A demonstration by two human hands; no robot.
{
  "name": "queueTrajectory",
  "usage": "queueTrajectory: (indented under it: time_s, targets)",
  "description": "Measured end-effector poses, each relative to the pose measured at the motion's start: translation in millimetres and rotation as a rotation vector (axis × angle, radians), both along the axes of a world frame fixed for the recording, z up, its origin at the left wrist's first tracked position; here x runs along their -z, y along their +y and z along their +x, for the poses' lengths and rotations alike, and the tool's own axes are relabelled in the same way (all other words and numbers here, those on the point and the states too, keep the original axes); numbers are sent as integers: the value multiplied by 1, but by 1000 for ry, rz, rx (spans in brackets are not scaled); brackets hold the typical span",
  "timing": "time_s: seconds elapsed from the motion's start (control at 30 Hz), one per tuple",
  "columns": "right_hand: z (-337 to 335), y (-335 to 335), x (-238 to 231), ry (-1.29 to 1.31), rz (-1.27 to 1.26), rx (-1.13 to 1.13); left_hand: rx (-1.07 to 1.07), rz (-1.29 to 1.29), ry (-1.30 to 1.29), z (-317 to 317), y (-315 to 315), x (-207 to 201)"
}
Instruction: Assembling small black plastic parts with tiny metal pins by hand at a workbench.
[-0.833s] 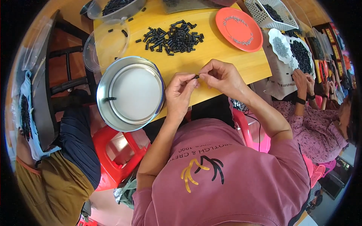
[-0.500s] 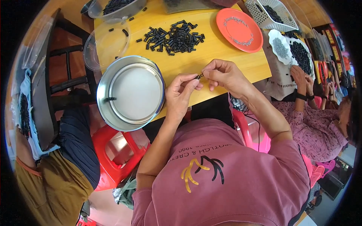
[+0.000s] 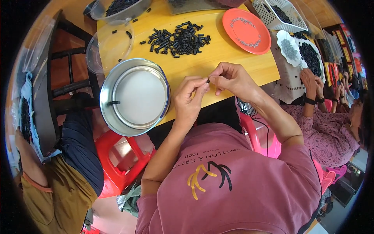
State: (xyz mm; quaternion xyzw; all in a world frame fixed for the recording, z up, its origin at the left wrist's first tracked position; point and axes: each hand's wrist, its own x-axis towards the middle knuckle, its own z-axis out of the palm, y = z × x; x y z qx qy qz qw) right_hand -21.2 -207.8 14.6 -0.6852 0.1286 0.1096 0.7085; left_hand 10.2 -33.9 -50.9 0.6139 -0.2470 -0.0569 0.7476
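A yellow wooden tabletop (image 3: 218, 56) spreads out at 12 o'clock from the hands. The round metal tin (image 3: 140, 97), at 9 o'clock, overlaps the tabletop's edge in this view; I cannot tell how fully its base is supported. If it does overhang, a knock from the nearby left forearm could tip it and spill the lone black tube (image 3: 115, 102) against its 9 o'clock wall. At 11 o'clock lies a loose heap of short black tubes (image 3: 183, 41), where a sleeve or wrist brushing past might scatter them. A clear plastic lid (image 3: 93, 54) sits at 10 o'clock. The red-orange plate (image 3: 243, 31), at 1 o'clock, bears slim silvery pins (image 3: 249, 44), light enough to slide off if its rim were bumped.

The left hand (image 3: 188, 97) pinches a small black piece (image 3: 207, 81) between thumb and forefinger, above the tabletop's near edge. The right hand (image 3: 233, 80) has thumb and forefinger drawn together at that piece; anything between them is hidden. With so little to grip, an off-line push could make the piece spring away and drop.
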Motion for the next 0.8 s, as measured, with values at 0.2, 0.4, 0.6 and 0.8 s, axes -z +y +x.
queueTrajectory:
  time_s: [0.2, 0.4, 0.6, 0.8]
  targets:
    - [5, -6, 6, 82, 140, 30, -29, 36, 9, 4, -8, 2]
    - [3, 1, -5, 158, 230, 107, 27, -62, 259, 3, 0, -8]
    - [-15, -10, 7, 5, 114, -65, -64, 70, 2, 2, 1, -26]
    - [-13, -5, -4, -489, -632, -193, 1, 24, 29, -2, -2, -29]
